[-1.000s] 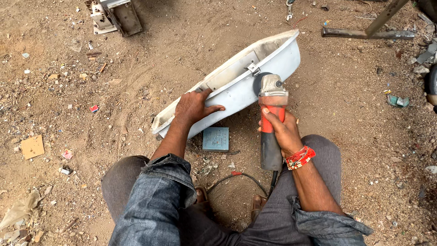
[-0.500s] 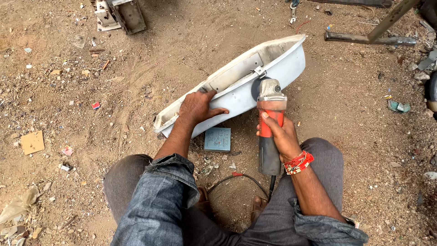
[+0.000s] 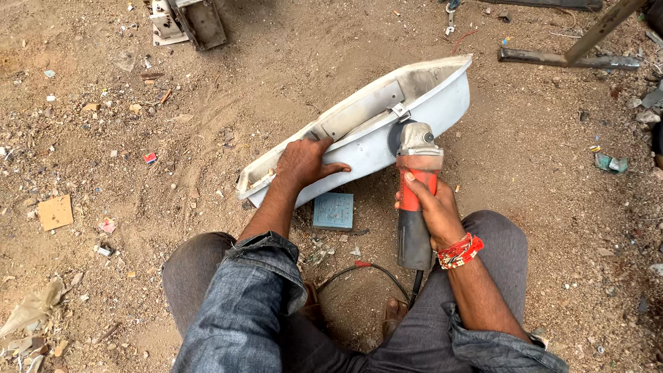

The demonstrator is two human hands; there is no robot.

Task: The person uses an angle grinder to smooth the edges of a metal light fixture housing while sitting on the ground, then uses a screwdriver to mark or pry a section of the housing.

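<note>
Bare, sandy ground [image 3: 207, 138] strewn with scraps and pebbles fills the whole view, and the person sits on it with knees spread, in grey trousers and rolled denim sleeves. Nearest, between the legs, a black cord [image 3: 359, 273] curls back from the tail of a grinder [image 3: 414, 200]. The right hand [image 3: 431, 207], a red beaded band at its wrist, is wrapped closed around the grinder's red-and-grey body, fingers curled over the red part. Just beyond those fingertips the grey head of the tool and its dark disc meet the outer side of a long white metal shell [image 3: 366, 138]. A small blue-green card [image 3: 333, 210] lies on the dirt between the two hands, just below the shell. The left hand [image 3: 304, 162] lies on the shell's near rim, thumb stretched along the outer wall; its fingers bend over the edge, so how tightly they grip cannot be told. The shell lies tilted, open side up, running from beside the left fingers up and away past the right. Farther off, a metal box [image 3: 190, 21] sits at the top left and rusty bars [image 3: 573, 55] at the top right.
</note>
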